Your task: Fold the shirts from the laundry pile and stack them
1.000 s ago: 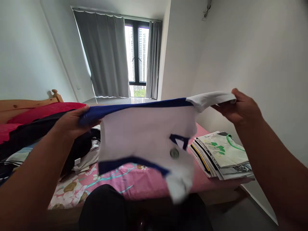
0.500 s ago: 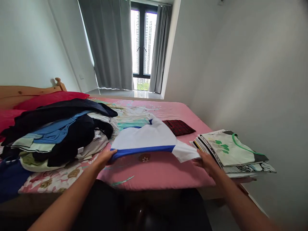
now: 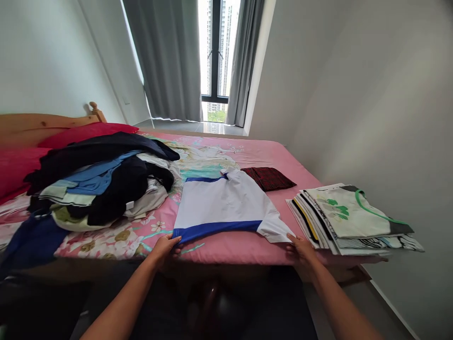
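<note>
A white shirt with blue side bands (image 3: 219, 200) lies spread sideways on the bed (image 3: 240, 248), its collar toward the right. My left hand (image 3: 167, 246) pinches the near hem corner, where the blue band ends. At the sleeve's end, my right hand (image 3: 300, 246) has its fingers closed on the white cuff. The near blue edge runs between both hands. Just beyond the collar sits a folded dark red plaid garment (image 3: 269, 178).
On the left is a heap of loose clothes (image 3: 106, 179) before red pillows (image 3: 88, 133) and a wooden headboard (image 3: 46, 123). A stack of folded shirts (image 3: 350, 215) stands at the bed's right end, near the wall. Grey curtains (image 3: 170, 61) flank the window.
The shirt, raised and billowing before, now lies flatter on the bed. Both hands have come down lower with it, still holding the hem corner and sleeve. The view has tilted downward.
</note>
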`<state>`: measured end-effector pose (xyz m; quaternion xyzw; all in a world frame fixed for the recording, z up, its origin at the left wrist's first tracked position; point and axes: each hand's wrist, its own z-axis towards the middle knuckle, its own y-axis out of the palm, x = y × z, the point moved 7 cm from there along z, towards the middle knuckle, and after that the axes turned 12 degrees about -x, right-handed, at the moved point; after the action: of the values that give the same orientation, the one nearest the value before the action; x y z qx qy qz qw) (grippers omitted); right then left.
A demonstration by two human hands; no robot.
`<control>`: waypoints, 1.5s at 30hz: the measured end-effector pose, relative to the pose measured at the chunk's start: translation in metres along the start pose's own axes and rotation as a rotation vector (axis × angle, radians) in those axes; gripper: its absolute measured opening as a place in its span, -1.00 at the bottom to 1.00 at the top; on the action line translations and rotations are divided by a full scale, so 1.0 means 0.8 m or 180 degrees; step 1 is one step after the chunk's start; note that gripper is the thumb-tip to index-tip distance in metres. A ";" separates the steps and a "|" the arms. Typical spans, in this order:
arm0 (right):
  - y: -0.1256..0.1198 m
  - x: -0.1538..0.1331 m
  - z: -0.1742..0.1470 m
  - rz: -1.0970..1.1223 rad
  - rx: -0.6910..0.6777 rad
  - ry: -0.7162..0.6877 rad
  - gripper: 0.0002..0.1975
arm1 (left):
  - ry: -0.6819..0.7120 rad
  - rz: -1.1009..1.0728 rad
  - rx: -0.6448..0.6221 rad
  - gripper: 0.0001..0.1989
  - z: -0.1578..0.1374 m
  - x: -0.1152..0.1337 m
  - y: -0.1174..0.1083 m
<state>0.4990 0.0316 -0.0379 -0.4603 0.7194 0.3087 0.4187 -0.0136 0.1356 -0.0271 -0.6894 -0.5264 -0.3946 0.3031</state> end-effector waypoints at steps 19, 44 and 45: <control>0.082 -0.053 -0.051 -0.3339 0.0555 -0.2542 -0.66 | -0.0045 -0.0444 0.0258 -0.71 -0.020 -0.052 0.013; -0.041 -0.044 -0.022 -0.3358 0.1211 -0.0433 -0.76 | 0.1313 0.3487 0.1465 -0.52 -0.036 0.034 -0.001; -0.031 -0.055 -0.017 -0.3290 0.1152 -0.0680 -0.76 | 0.1519 0.3494 0.1352 -0.57 -0.031 0.041 0.009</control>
<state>0.5273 0.0281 0.0060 -0.6401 0.3952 -0.0203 0.6585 -0.0076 0.1293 0.0139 -0.6769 -0.0811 -0.2116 0.7003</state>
